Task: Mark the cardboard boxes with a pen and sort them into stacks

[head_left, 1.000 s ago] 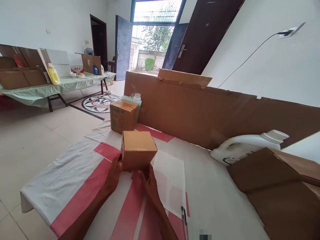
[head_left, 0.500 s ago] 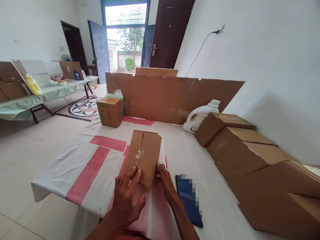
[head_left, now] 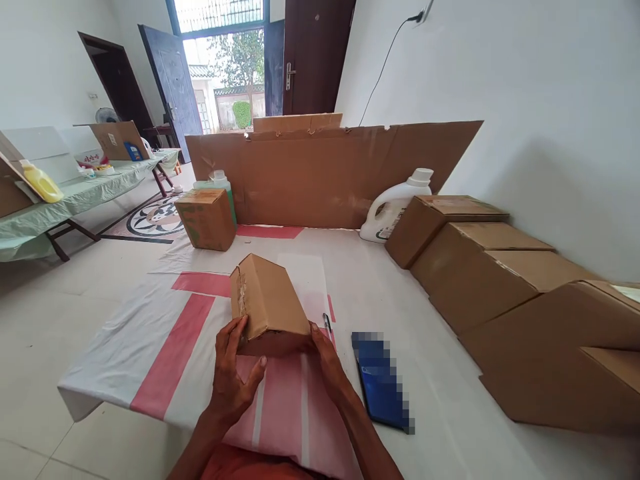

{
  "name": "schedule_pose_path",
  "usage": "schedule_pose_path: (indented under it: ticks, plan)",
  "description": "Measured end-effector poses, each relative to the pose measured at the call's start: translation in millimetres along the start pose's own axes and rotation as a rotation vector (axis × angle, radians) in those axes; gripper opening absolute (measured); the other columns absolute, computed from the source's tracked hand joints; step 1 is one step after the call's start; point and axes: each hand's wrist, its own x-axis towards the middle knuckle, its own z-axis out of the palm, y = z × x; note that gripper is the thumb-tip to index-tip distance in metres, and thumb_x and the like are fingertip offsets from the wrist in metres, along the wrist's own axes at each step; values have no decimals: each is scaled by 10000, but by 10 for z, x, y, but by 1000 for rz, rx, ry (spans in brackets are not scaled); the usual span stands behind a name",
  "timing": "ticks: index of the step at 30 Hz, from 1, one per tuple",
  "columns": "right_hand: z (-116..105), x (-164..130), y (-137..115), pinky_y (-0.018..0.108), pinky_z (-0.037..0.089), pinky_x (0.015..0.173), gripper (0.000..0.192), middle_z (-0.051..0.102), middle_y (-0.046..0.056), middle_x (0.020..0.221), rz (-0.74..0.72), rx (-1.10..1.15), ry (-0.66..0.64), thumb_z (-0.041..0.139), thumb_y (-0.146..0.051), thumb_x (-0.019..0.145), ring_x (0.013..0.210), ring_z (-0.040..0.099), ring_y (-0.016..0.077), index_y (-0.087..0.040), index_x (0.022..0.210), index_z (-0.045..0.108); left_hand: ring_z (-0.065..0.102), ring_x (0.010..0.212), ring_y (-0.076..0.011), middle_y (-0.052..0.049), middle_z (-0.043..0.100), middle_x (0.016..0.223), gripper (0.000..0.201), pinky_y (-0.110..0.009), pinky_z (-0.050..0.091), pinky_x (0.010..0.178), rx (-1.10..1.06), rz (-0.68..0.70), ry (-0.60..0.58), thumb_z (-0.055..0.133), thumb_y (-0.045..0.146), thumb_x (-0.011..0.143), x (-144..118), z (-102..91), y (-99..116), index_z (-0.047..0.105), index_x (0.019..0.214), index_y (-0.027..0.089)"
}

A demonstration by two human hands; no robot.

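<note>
A small brown cardboard box (head_left: pixel 273 293) is tilted over the cloth-covered table in front of me, its taped seam facing left. My left hand (head_left: pixel 235 367) presses its fingers on the box's near left side, thumb held apart. At the near right corner my right hand (head_left: pixel 323 350) grips the box, some of its fingers hidden behind the cardboard. Just beyond the right hand lies a pen (head_left: pixel 327 323). A dark blue phone (head_left: pixel 380 383), partly pixelated, rests right of my right forearm.
Several cardboard boxes (head_left: pixel 495 293) line the right side beside a white jug (head_left: pixel 395 207). Another box (head_left: pixel 207 219) stands at the back left before a green-liquid bottle (head_left: pixel 227 193). A tall cardboard panel (head_left: pixel 310 177) closes off the back. The table's left edge (head_left: pixel 95 340) drops to the tiled floor.
The box has been turned between my hands: its taped face now points left and a plain face points up. My left hand has shifted from the taped face to the left side.
</note>
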Motion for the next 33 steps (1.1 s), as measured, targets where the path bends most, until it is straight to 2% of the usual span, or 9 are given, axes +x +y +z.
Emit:
schedule_pose_path:
  ticks: [3, 7, 13, 17, 22, 26, 28, 30, 33]
  plan:
    - [90, -122, -11, 414, 489, 1082, 682, 749, 106, 1275, -23, 7, -49, 530, -786, 928, 1275, 626, 284, -243, 1294, 723, 453, 1426, -312, -147, 464, 1495, 689, -547, 456, 1155, -29, -14, 26, 633, 327, 989, -52, -39, 43, 334, 1608, 278]
    - [135, -283, -149, 415, 573, 861, 672, 773, 125, 1031, -31, -152, 39, 594, -777, 895, 952, 699, 297, -165, 1118, 757, 464, 1421, -327, -149, 492, 1495, 664, -536, 472, 1136, -19, 31, 42, 619, 335, 992, -37, -252, 274, 369, 1604, 279]
    - [112, -442, -566, 309, 556, 723, 858, 720, 97, 1189, -78, -84, 203, 552, -751, 935, 969, 684, 253, -245, 1601, 360, 561, 1260, -322, -150, 578, 1450, 648, -423, 546, 916, -105, 106, 86, 609, 412, 990, 188, -460, 596, 400, 1590, 284]
    - [148, -455, -607, 278, 460, 554, 579, 584, -24, 759, -115, -90, 76, 507, -709, 983, 613, 541, 171, -214, 1269, 604, 562, 1221, -300, -135, 583, 1431, 581, -445, 503, 975, -103, 0, 117, 560, 438, 1023, 266, -378, 510, 426, 1570, 294]
    - [207, -538, -616, 269, 422, 575, 465, 553, -43, 685, -141, -167, 9, 483, -667, 1015, 601, 516, 152, -221, 1045, 611, 568, 1271, -301, -134, 553, 1495, 554, -445, 499, 1004, -265, -253, 85, 419, 571, 1053, 335, -457, 428, 453, 1508, 258]
    - [200, -681, -780, 277, 343, 548, 525, 483, -38, 617, -208, -405, 0, 523, -648, 999, 575, 454, 137, -219, 698, 550, 663, 1154, -297, -119, 670, 1329, 522, -356, 569, 833, -416, -395, -39, 574, 608, 980, 438, -625, 544, 551, 1343, 234]
    - [202, -747, -873, 280, 411, 599, 444, 582, -8, 715, -271, -446, 33, 579, -619, 977, 665, 542, 165, -220, 792, 641, 678, 1144, -285, -109, 673, 1330, 493, -367, 576, 884, -421, -348, -117, 616, 563, 972, 447, -664, 617, 559, 1345, 245]
    - [224, -788, -938, 309, 521, 761, 382, 705, 46, 1016, -338, -433, 93, 604, -576, 970, 913, 655, 226, -253, 1148, 704, 667, 1185, -282, -106, 652, 1372, 459, -394, 568, 955, -391, -255, -183, 612, 510, 988, 413, -663, 680, 553, 1372, 267]
    - [301, -800, -959, 399, 533, 1013, 440, 650, 82, 1382, -391, -398, 157, 543, -490, 1014, 1249, 620, 289, -312, 1410, 612, 639, 1252, -287, -106, 633, 1400, 420, -435, 552, 1022, -310, -129, -174, 592, 450, 1006, 332, -624, 757, 551, 1393, 293]
